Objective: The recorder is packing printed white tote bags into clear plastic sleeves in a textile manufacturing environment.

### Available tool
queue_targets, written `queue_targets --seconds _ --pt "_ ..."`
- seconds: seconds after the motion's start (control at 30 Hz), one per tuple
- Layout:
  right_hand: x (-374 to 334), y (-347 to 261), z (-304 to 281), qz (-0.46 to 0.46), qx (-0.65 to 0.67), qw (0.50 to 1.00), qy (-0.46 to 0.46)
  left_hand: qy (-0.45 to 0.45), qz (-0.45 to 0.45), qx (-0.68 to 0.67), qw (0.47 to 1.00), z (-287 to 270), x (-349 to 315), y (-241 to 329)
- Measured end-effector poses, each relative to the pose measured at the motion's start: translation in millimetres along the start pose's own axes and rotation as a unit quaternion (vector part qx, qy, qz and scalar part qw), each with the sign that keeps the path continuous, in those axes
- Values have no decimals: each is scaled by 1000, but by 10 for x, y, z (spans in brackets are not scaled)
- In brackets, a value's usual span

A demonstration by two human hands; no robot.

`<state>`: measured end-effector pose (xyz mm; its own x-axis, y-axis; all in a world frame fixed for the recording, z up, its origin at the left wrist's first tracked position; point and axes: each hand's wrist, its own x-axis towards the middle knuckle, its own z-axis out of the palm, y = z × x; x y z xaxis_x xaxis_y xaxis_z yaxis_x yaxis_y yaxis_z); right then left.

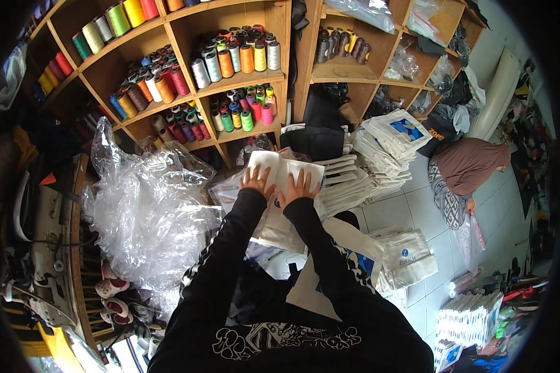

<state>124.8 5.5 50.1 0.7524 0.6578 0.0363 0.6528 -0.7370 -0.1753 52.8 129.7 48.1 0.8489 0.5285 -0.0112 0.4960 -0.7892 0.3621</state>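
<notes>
My left hand (257,181) lies flat with its fingers spread on a cream cloth bag (277,227). On the same pale pile, a little to the right, my right hand (300,188) also rests with fingers apart. Two white flaps or panels stick out beyond my fingertips; whether they belong to one bag or two I cannot tell. Part of the cloth is hidden by my hands and sleeves. A large heap of clear plastic bags (149,211) lies to the left of my arms. Folded cream bags (342,183) are stacked just right of my right hand.
Wooden shelves (186,56) with many coloured thread cones stand ahead. A taller bag stack (389,146) and a loose printed bag (410,258) lie on the right. A person in a brown head covering (473,165) sits low there. More stacked bags (470,320) stand at lower right.
</notes>
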Motion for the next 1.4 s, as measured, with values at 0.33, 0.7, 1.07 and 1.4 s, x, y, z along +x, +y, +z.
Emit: queue_targets --seconds 0.33,0.7,1.07,1.4 --pt "309 202 345 19 17 995 93 149 103 96 979 313 397 -138" --pt "323 233 327 9 36 996 84 143 109 96 979 261 405 -125" --pt "-872 -37 241 -106 60 988 94 94 23 151 984 266 -871 -114" --pt "-907 18 324 -133 55 983 111 99 -33 113 988 295 -906 -118"
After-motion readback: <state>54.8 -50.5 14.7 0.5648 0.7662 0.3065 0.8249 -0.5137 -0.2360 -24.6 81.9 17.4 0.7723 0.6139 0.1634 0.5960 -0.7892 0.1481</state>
